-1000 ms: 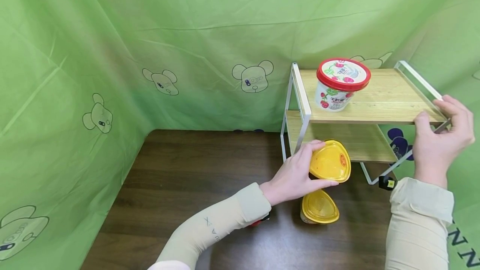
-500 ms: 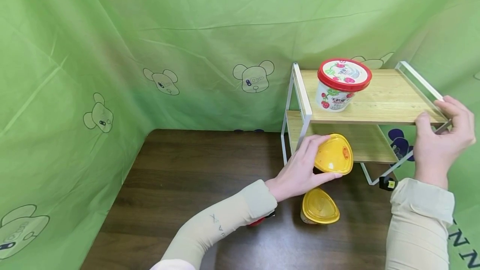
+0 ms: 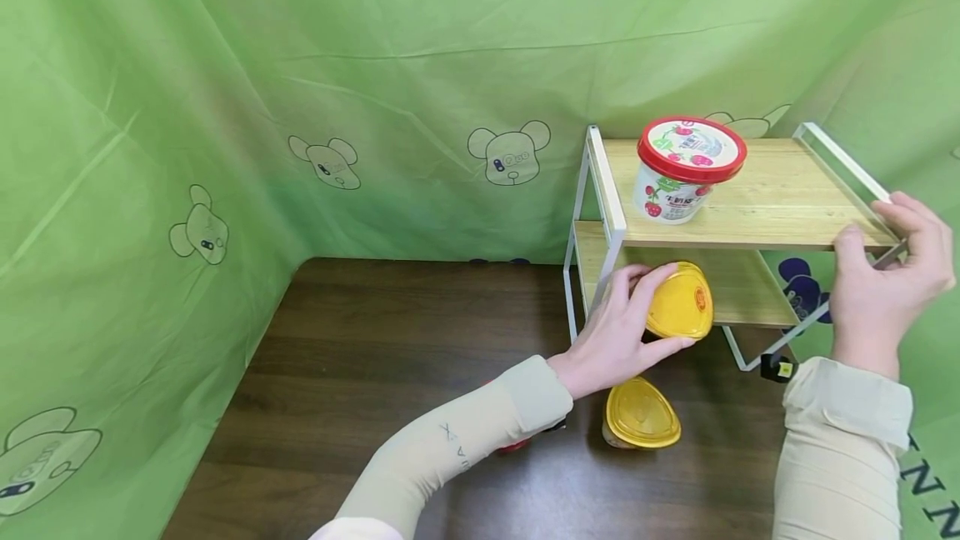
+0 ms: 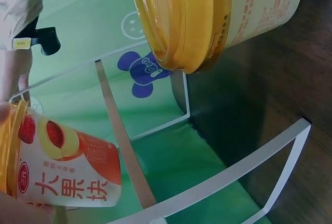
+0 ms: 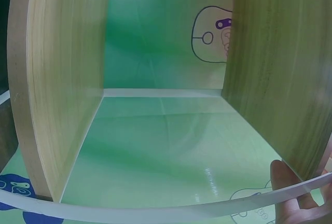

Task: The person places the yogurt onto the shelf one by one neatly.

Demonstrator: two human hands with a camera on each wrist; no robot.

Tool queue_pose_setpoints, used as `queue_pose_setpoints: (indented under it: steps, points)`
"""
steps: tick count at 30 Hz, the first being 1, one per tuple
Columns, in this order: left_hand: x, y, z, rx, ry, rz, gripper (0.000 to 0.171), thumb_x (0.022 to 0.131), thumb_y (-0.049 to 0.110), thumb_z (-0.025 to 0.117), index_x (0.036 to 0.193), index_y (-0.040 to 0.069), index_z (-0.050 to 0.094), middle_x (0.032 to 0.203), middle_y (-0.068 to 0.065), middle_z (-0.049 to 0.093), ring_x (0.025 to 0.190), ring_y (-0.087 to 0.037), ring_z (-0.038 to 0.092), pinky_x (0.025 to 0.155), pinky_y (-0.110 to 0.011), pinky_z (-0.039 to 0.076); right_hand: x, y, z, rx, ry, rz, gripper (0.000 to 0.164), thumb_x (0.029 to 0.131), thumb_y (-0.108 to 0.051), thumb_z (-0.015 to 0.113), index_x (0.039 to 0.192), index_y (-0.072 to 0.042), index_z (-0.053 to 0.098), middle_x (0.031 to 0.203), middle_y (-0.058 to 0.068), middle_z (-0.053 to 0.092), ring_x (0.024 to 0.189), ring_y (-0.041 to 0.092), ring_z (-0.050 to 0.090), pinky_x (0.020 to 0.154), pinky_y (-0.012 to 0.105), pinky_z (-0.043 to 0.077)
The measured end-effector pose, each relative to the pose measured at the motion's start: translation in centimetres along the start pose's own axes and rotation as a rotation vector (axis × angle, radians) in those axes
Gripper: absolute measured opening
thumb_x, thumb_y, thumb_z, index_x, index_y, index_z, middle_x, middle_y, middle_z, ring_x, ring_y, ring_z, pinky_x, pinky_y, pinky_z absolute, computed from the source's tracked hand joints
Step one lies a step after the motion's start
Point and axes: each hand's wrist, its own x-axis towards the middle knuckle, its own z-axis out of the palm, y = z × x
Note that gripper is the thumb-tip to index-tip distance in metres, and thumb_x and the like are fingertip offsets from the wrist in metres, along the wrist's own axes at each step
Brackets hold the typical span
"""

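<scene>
The tapered white-and-orange cup with a yellow lid (image 4: 78,162) carries 大果块 in large characters; I cannot resolve its small line or red oval emblem (image 4: 23,177). Round white tub with a red lid (image 3: 671,197): 牛奶, third character unclear. Green fabric curtain (image 3: 420,40): dark capitals N, N, lower right. Cream fabric left sleeve (image 3: 420,440): X, remainder unclear. White yellow-lidded cup on the table (image 4: 259,6): orange print, illegible.

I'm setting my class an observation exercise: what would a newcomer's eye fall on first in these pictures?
Probably the red-lidded tub on the top board of the shelf unit, toward its left end. Next, the yellow-lidded cup held by the left hand in front of the lower board; a similar cup stands on the brown table. The right hand grips the shelf unit's right front corner.
</scene>
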Motion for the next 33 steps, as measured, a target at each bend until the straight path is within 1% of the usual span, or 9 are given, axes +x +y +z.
queue_pose_setpoints:
  steps: [6,10,14,17,23,26,28,31,33]
  points:
    - [0.7,-0.2,0.7,0.117,0.022,-0.008,0.091,0.087,0.047,0.080,0.153,0.009,0.029,0.137,-0.014,0.040,0.125,-0.020,0.044,0.104,-0.024,0.039,-0.2,-0.5,0.1,0.009,0.000,0.022,0.036,0.082,0.006,0.058,0.112,-0.004,0.075,0.125,0.001,0.064,0.119,0.015,0.054,0.099,0.025,0.049]
    - [1.0,-0.3,1.1,0.155,0.049,-0.051,0.092,0.088,0.048,0.078,0.150,0.003,0.028,0.135,-0.014,0.043,0.121,-0.021,0.046,0.106,-0.024,0.039,-0.3,-0.7,0.1,0.006,-0.003,0.005,0.036,0.082,0.006,0.058,0.111,-0.003,0.075,0.124,0.000,0.064,0.119,0.015,0.054,0.099,0.025,0.049]
    - [1.2,-0.2,1.3,0.115,0.068,-0.106,0.090,0.090,0.047,0.077,0.148,0.000,0.026,0.132,-0.014,0.046,0.115,-0.020,0.050,0.104,-0.021,0.040,-0.4,-0.8,0.1,0.008,-0.005,-0.002,0.036,0.082,0.006,0.057,0.112,-0.004,0.075,0.124,0.000,0.064,0.119,0.015,0.054,0.099,0.025,0.049]
    - [1.3,-0.2,1.5,0.081,0.082,-0.134,0.088,0.090,0.047,0.076,0.147,0.001,0.027,0.132,-0.014,0.046,0.113,-0.018,0.051,0.102,-0.019,0.040,-0.4,-0.9,0.2,0.008,-0.005,0.003,0.036,0.083,0.006,0.057,0.113,-0.005,0.075,0.125,0.000,0.064,0.120,0.015,0.053,0.099,0.025,0.049]
    - [1.7,-0.3,1.8,0.106,0.101,-0.183,0.087,0.092,0.051,0.072,0.148,0.002,0.028,0.134,-0.013,0.045,0.114,-0.016,0.048,0.103,-0.016,0.037,-0.4,-1.0,0.1,0.003,-0.004,0.003,0.036,0.083,0.005,0.058,0.112,-0.005,0.075,0.124,-0.001,0.064,0.119,0.015,0.053,0.099,0.025,0.049]
    - [1.9,-0.3,2.0,0.090,0.122,-0.213,0.087,0.092,0.051,0.071,0.150,0.003,0.027,0.136,-0.012,0.044,0.117,-0.015,0.047,0.105,-0.015,0.035,-0.5,-1.1,0.1,0.000,-0.003,0.004,0.036,0.083,0.005,0.058,0.112,-0.005,0.075,0.124,-0.001,0.064,0.119,0.015,0.053,0.099,0.025,0.049]
    - [2.1,-0.2,2.1,0.052,0.139,-0.235,0.086,0.093,0.050,0.071,0.151,0.005,0.026,0.138,-0.012,0.043,0.119,-0.014,0.046,0.106,-0.014,0.034,-0.5,-1.1,0.1,0.000,0.000,0.015,0.036,0.083,0.005,0.058,0.112,-0.005,0.075,0.125,-0.001,0.064,0.120,0.014,0.052,0.099,0.025,0.049]
    - [2.4,-0.1,2.4,-0.033,0.169,-0.268,0.085,0.094,0.046,0.071,0.153,0.006,0.023,0.141,-0.012,0.041,0.125,-0.013,0.045,0.109,-0.015,0.031,-0.4,-1.1,0.1,-0.004,-0.002,0.013,0.036,0.083,0.005,0.058,0.112,-0.005,0.075,0.125,-0.001,0.064,0.120,0.014,0.052,0.099,0.025,0.048]
    - [2.6,0.1,2.5,-0.097,0.186,-0.302,0.085,0.096,0.043,0.070,0.154,0.007,0.021,0.144,-0.012,0.039,0.128,-0.013,0.043,0.111,-0.017,0.030,-0.4,-0.9,0.1,-0.009,-0.004,0.006,0.035,0.083,0.004,0.058,0.112,-0.006,0.075,0.125,-0.002,0.064,0.120,0.014,0.052,0.099,0.025,0.048]
